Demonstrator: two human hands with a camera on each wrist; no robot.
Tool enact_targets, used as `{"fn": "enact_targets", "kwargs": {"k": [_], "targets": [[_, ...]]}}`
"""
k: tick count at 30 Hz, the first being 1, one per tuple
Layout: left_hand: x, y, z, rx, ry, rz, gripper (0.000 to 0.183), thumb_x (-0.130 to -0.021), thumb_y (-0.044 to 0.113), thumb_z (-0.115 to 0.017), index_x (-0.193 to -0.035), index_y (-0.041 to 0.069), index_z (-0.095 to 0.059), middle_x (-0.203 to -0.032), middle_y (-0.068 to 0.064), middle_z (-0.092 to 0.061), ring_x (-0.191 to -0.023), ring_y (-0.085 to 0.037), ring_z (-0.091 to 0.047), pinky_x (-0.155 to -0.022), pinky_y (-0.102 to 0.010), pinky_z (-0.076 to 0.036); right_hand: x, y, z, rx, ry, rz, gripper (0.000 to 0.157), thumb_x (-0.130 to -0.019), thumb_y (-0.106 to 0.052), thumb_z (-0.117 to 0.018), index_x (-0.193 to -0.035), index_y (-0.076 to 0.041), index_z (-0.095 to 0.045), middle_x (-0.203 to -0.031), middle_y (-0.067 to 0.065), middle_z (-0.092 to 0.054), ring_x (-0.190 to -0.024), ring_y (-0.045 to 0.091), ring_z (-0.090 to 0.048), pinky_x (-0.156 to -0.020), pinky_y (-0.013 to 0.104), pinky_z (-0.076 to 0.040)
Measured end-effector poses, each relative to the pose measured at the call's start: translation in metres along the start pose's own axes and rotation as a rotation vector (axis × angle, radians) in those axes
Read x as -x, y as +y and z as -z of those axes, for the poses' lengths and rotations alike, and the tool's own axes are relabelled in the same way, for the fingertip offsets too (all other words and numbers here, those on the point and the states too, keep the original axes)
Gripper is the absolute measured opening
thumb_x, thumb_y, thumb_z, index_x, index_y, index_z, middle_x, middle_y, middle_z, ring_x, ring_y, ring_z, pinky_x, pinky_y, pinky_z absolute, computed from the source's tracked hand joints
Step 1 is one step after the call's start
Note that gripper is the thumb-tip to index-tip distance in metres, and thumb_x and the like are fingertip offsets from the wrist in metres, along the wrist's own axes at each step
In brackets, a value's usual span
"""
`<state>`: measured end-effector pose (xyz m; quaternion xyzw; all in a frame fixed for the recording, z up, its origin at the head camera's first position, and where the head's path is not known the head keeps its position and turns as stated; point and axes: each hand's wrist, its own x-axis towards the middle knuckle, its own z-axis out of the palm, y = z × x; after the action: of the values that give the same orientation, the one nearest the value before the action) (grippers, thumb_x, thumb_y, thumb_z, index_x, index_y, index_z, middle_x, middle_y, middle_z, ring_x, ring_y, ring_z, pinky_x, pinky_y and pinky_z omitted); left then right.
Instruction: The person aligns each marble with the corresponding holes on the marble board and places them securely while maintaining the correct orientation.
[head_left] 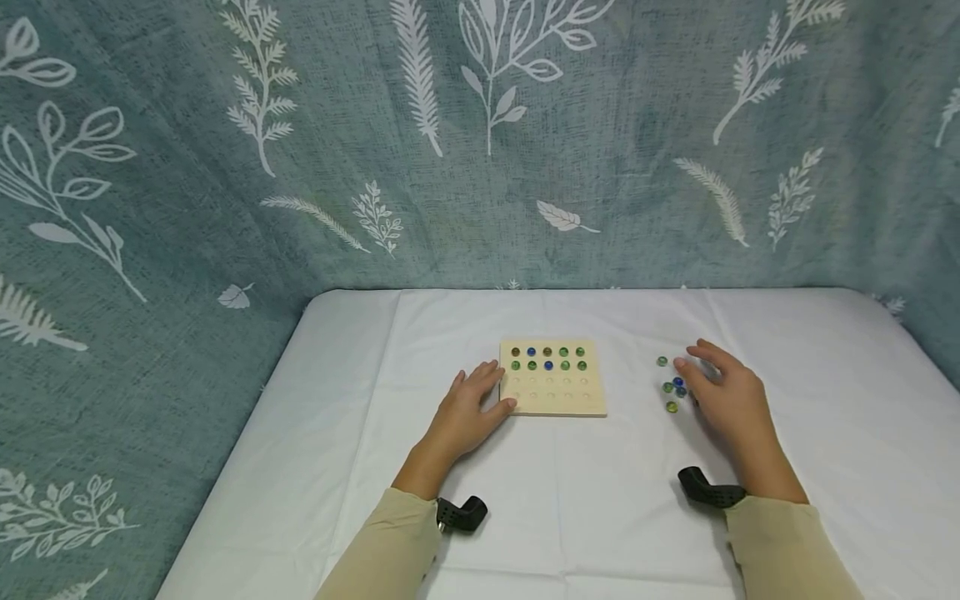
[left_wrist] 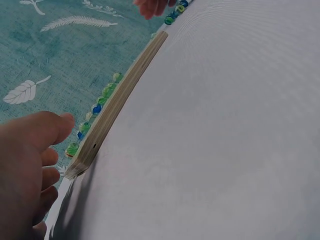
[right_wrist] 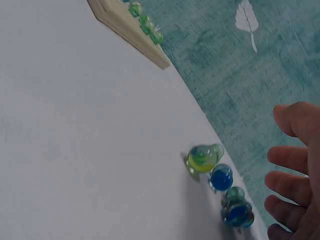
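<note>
A pale wooden board [head_left: 558, 408] with rows of round hollows lies on the white cloth. Glass marbles [head_left: 548, 365] in green, blue and brown fill its two back rows; the two front rows hold none. My left hand [head_left: 468, 414] rests at the board's left edge, fingers spread and thumb by the front corner. To the board's right, my right hand [head_left: 727, 400] hovers beside a loose group of marbles [right_wrist: 221, 177], blue and green. Its thumb and fingers [right_wrist: 290, 187] are loosely bent, thumb apart from them, with nothing between.
White cloth [head_left: 570, 500] covers the table, with fold lines across it. A teal curtain [head_left: 480, 208] with white leaf prints hangs behind and at the left side. Each wrist wears a black camera mount [head_left: 705, 490] below the hand.
</note>
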<state>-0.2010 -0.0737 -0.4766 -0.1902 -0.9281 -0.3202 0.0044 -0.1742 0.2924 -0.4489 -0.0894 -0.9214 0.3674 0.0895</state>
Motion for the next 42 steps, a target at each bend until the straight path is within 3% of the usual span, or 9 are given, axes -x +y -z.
{"fn": "enact_targets", "kwargs": {"k": [6,13,24,35,42], "targets": [[-0.001,-0.002,0.000,0.006,-0.014,-0.022,0.061,-0.089,0.046,-0.058,-0.141,0.016,-0.045,-0.149,0.005,-0.038,-0.140,-0.012,-0.029,-0.120,-0.037,-0.014,-0.004,0.012,-0.003,-0.049,0.036,-0.049,0.063,-0.092,-0.054,-0.048,-0.133,-0.007,-0.053,-0.147,0.013,-0.040,-0.134,0.042,-0.034,-0.105,0.062,-0.031],[-0.001,-0.004,-0.003,-0.043,-0.041,-0.040,0.062,-0.088,0.047,-0.060,-0.140,0.016,-0.047,-0.150,0.006,-0.035,-0.140,-0.010,-0.028,-0.120,-0.036,-0.014,-0.011,0.007,-0.007,-0.022,-0.067,-0.099,0.068,-0.090,-0.059,-0.046,-0.135,-0.008,-0.052,-0.149,0.012,-0.037,-0.135,0.043,-0.031,-0.104,0.064,-0.029],[-0.001,-0.005,-0.005,-0.054,-0.038,-0.053,0.066,-0.085,0.046,-0.064,-0.141,0.015,-0.046,-0.149,0.006,-0.037,-0.140,-0.009,-0.030,-0.120,-0.035,-0.014,-0.034,0.004,-0.010,0.076,-0.167,-0.026,0.064,-0.091,-0.054,-0.051,-0.127,-0.001,-0.056,-0.145,0.020,-0.040,-0.131,0.046,-0.033,-0.104,0.062,-0.031],[-0.002,-0.006,-0.003,-0.074,-0.035,-0.045,0.066,-0.086,0.046,-0.064,-0.141,0.016,-0.045,-0.149,0.007,-0.037,-0.139,-0.008,-0.030,-0.120,-0.034,-0.014,-0.037,0.009,-0.017,0.027,-0.129,-0.016,0.046,-0.090,-0.040,-0.060,-0.112,-0.001,-0.064,-0.146,0.016,-0.040,-0.138,0.041,-0.026,-0.109,0.060,-0.025],[-0.001,-0.005,-0.004,-0.071,-0.038,-0.057,0.066,-0.086,0.045,-0.064,-0.140,0.014,-0.046,-0.149,0.006,-0.037,-0.139,-0.011,-0.031,-0.120,-0.036,-0.016,-0.036,0.011,-0.020,0.017,-0.104,-0.031,0.045,-0.090,-0.039,-0.060,-0.112,0.000,-0.065,-0.146,0.016,-0.040,-0.136,0.041,-0.030,-0.107,0.059,-0.029]]}}
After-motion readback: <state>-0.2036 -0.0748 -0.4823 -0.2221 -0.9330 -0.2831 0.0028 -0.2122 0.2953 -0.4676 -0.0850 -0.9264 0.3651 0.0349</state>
